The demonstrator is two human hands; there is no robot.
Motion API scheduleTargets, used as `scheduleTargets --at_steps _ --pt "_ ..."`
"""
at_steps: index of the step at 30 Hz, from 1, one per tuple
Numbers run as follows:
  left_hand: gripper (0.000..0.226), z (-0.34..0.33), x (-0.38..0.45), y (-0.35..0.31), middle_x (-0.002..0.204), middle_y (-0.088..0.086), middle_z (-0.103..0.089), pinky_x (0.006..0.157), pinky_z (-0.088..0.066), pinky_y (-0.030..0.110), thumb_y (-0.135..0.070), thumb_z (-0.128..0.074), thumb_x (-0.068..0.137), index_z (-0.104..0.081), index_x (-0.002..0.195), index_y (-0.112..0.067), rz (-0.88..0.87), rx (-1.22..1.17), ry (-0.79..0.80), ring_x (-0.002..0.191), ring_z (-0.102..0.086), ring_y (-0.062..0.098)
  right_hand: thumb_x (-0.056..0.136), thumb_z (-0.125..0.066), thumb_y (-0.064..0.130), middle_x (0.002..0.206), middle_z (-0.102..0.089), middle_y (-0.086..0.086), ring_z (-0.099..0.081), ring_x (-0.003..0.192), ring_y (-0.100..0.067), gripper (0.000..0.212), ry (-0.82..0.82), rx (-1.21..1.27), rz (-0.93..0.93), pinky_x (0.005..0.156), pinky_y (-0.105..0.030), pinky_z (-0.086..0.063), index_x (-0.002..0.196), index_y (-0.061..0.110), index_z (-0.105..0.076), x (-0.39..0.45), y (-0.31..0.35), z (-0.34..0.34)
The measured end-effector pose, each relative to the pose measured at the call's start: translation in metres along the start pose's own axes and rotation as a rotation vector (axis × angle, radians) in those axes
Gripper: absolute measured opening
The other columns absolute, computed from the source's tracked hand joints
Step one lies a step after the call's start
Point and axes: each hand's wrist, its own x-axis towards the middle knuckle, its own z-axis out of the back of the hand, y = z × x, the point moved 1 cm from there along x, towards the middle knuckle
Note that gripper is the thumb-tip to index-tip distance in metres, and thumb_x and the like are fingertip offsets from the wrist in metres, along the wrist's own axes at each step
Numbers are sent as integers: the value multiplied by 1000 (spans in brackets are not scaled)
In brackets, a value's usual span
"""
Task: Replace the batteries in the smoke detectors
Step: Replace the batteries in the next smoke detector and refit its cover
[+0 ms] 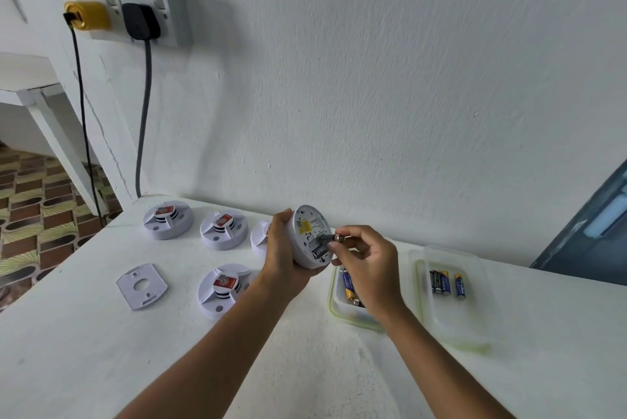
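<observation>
My left hand (283, 250) grips a white round smoke detector (307, 232), tilted on edge above the table with its open back facing right. A dark battery (319, 252) lies in the lower slot of its compartment. My right hand (364, 261) pinches a second battery (330, 238) by its end, its other end inside the upper slot. Several more white detectors stand on the table (84, 333) to the left: one at the back left (168, 220), one beside it (222, 228), one in front (224, 289), and one partly hidden behind my left hand (259, 237).
A white mounting plate (141, 285) lies at the left. A clear container (334, 296) holding batteries sits under my right wrist. To its right, a clear lid (475, 327) carries three batteries (446, 282). Two plugs with cables hang from wall sockets (135, 11). The table's left edge drops to a tiled floor.
</observation>
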Motion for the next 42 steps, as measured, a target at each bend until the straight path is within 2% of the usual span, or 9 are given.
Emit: scheduleTargets --at_steps 3,6,13,15,17,23,32,37,42 --pt "53 -6 -4 1 109 20 -58 82 -48 46 -50 -45 88 -60 118 -8 2 30 30 96 -58 33 79 -75 1 96 -70 -4 -69 81 -16 22 49 -71 79 63 -29 -58 99 6 -74 -5 -2 -2" --pt "52 -7 -7 0 109 20 -60 80 -51 43 -50 -46 88 -61 116 -9 2 34 51 97 -59 32 76 -79 8 99 -68 1 -64 84 -8 28 62 -110 62 65 -17 -50 103 13 -74 -5 3 -4" --pt "51 -8 -14 -2 117 22 -61 85 -50 51 -49 -43 89 -64 116 -11 9 24 95 106 -57 37 56 -91 33 135 -46 1 -49 123 -23 99 63 84 -486 98 -40 -48 139 35 -37 1 3 -8" --pt "49 -7 -17 -3 112 20 -63 86 -48 51 -48 -41 89 -65 111 -11 28 19 128 105 -58 36 46 -95 33 137 -47 -2 -50 124 -25 116 118 168 -550 96 -37 -49 143 35 -32 3 2 -10" --pt "50 -6 -18 -2 106 19 -67 84 -48 50 -47 -40 89 -68 106 -10 30 29 168 103 -59 36 36 -96 36 133 -56 -4 -56 117 -24 123 179 252 -593 80 -30 -49 143 34 -34 1 2 -12" --pt "48 -7 -26 -6 102 19 -68 86 -48 51 -45 -47 79 -75 96 -10 38 101 252 102 -59 36 45 -92 13 103 -72 -6 -65 88 -20 79 224 391 -560 55 -22 -48 117 23 -60 2 17 -11" --pt "53 -16 -33 -19 102 18 -70 86 -47 49 -48 -40 86 -77 95 -11 117 133 301 98 -61 36 81 -71 26 115 -68 -16 -64 109 -32 45 266 510 -470 87 -46 -53 123 14 -60 5 38 4" --pt "50 -18 -40 -21 102 17 -70 83 -47 49 -47 -41 86 -76 95 -11 103 147 286 95 -62 35 87 -62 6 111 -70 -16 -66 105 -32 34 268 482 -416 86 -46 -55 120 11 -63 1 44 6" --pt "49 -23 -49 -21 100 17 -70 86 -46 49 -43 -40 87 -75 94 -11 97 181 280 96 -60 34 77 -66 6 108 -71 -16 -67 102 -31 39 282 542 -382 81 -41 -56 117 9 -65 -4 51 12"
